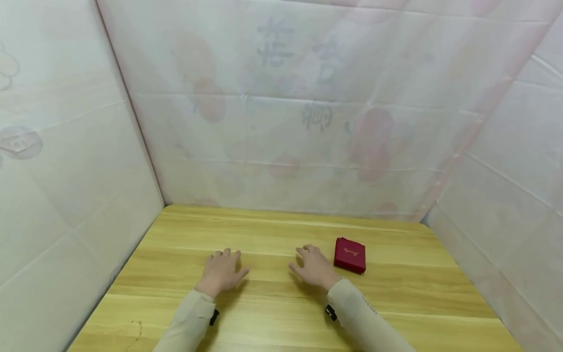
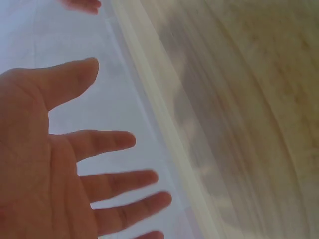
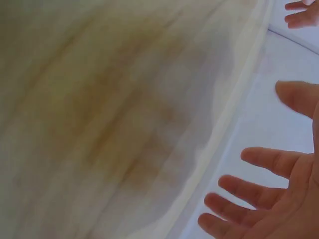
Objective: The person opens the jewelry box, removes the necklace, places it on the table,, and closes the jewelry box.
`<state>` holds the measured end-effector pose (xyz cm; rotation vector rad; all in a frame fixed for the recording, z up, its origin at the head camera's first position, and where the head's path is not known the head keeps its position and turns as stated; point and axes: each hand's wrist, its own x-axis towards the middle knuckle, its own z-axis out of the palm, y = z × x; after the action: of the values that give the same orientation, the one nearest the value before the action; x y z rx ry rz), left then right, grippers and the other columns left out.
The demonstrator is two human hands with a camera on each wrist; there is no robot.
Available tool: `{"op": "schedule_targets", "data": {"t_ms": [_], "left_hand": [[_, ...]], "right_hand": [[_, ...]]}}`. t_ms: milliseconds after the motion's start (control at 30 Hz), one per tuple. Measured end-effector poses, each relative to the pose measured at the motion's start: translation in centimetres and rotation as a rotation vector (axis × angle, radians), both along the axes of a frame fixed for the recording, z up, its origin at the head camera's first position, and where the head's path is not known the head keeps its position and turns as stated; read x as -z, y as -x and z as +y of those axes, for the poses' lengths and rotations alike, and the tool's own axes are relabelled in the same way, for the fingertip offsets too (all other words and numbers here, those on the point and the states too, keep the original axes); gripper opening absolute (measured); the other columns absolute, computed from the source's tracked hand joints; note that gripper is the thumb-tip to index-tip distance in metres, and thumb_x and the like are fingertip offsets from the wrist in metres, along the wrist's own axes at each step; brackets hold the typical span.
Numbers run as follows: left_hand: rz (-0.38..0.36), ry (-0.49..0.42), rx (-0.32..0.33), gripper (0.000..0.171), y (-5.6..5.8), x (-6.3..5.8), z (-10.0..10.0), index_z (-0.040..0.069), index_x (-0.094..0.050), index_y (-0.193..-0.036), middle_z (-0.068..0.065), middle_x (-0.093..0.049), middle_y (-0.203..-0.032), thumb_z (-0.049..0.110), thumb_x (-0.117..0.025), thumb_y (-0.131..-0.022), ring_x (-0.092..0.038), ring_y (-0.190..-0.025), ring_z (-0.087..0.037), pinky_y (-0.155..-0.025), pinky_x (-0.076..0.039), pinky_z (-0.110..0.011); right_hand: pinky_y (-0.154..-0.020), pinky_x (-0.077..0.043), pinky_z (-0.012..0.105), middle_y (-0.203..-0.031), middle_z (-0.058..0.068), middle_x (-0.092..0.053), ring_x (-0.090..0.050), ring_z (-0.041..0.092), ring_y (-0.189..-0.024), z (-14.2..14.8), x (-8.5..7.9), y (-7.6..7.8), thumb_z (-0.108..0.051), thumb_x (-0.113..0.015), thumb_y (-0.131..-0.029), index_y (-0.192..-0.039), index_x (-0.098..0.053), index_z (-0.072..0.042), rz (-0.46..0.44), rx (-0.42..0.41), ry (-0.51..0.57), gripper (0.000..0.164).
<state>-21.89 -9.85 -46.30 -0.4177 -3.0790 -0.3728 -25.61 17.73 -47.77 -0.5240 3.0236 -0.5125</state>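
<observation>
Both hands hover palm down over the wooden table with spread fingers and nothing in them. In the head view the left hand [image 1: 220,272] is left of the middle, its thumb pointing right. The right hand [image 1: 314,267] is to the right, its thumb toward the left hand. A small dark red box [image 1: 350,255] with gold lettering lies just right of the right hand, apart from its fingers. The left wrist view shows the left palm [image 2: 35,164] and separated fingers. In the right wrist view the right hand [image 3: 279,194] is likewise spread, partly cut off by the frame.
The wood-grain table [image 1: 272,322] has rounded far corners. Pale printed cloth [image 1: 281,146] hangs behind it, with further cloth walls at the left [image 1: 66,195] and right [image 1: 506,205] edges. Black straps show at both sleeves. A dark mark [image 1: 137,330] is near the front left.
</observation>
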Motion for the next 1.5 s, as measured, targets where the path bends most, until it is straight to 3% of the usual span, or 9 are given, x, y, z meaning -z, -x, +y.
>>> {"op": "schedule_targets", "data": {"t_ms": [167, 400, 600, 833, 1200, 1500], "left_hand": [[-0.015, -0.016, 0.064, 0.047, 0.0, -0.2, -0.1, 0.001, -0.057, -0.125, -0.022, -0.057, -0.119, 0.038, -0.056, -0.094, -0.053, -0.108, -0.042, -0.088, -0.042, -0.058], [-0.071, -0.086, 0.107, 0.041, 0.2, -0.3, -0.4, 0.0, -0.059, -0.122, -0.023, -0.058, -0.119, 0.031, -0.056, -0.095, -0.054, -0.108, -0.041, -0.087, -0.043, -0.058], [-0.076, -0.067, 0.145, 0.04, 0.2, -0.8, 0.0, 0.0, -0.06, -0.121, -0.02, -0.06, -0.117, 0.03, -0.054, -0.096, -0.057, -0.106, -0.037, -0.085, -0.046, -0.053], [-0.082, -0.039, 0.172, 0.044, 0.0, -1.6, 1.1, 0.0, -0.055, -0.129, -0.022, -0.057, -0.123, 0.03, -0.052, -0.097, -0.055, -0.111, -0.038, -0.091, -0.044, -0.05], [0.007, 0.033, 0.266, 0.041, 0.3, -1.1, 3.2, -0.002, -0.059, -0.122, -0.017, -0.062, -0.116, 0.03, -0.053, -0.097, -0.059, -0.106, -0.031, -0.089, -0.047, -0.043], [0.028, 0.04, 0.32, 0.037, 0.7, -0.3, 5.7, 0.006, -0.06, -0.123, -0.011, -0.062, -0.114, 0.031, -0.054, -0.096, -0.06, -0.101, -0.026, -0.083, -0.05, -0.038]], "right_hand": [[-0.096, -0.04, 0.048, -0.125, 0.019, -0.052, -0.048, 0.035, -0.115, 0.1, 0.0, -0.3, -0.035, -0.057, -0.094, -0.125, -0.057, 0.001, -0.011, -0.049, 0.007, 0.048], [-0.091, -0.044, 0.046, -0.115, 0.016, -0.056, -0.052, 0.032, -0.106, 0.3, 0.0, -0.2, -0.033, -0.061, -0.091, -0.117, -0.062, 0.0, 0.0, -0.065, -0.016, 0.041], [-0.091, -0.044, 0.046, -0.113, 0.016, -0.057, -0.053, 0.033, -0.106, 0.3, -0.1, -0.3, -0.03, -0.062, -0.091, -0.114, -0.063, 0.0, 0.003, -0.063, 0.002, 0.038], [-0.093, -0.044, 0.046, -0.113, 0.014, -0.058, -0.053, 0.031, -0.106, 0.1, -0.7, -0.4, -0.028, -0.061, -0.092, -0.113, -0.064, 0.0, -0.006, -0.061, 0.01, 0.035], [-0.087, -0.047, 0.044, -0.103, 0.01, -0.062, -0.058, 0.027, -0.097, 0.6, -0.3, -0.5, -0.025, -0.06, -0.092, -0.11, -0.066, -0.001, 0.045, -0.087, -0.014, 0.03], [-0.092, -0.045, 0.045, -0.112, 0.011, -0.061, -0.056, 0.03, -0.106, 1.8, -0.3, -0.6, -0.024, -0.059, -0.093, -0.113, -0.065, -0.002, 0.039, -0.029, -0.004, 0.031]]}}
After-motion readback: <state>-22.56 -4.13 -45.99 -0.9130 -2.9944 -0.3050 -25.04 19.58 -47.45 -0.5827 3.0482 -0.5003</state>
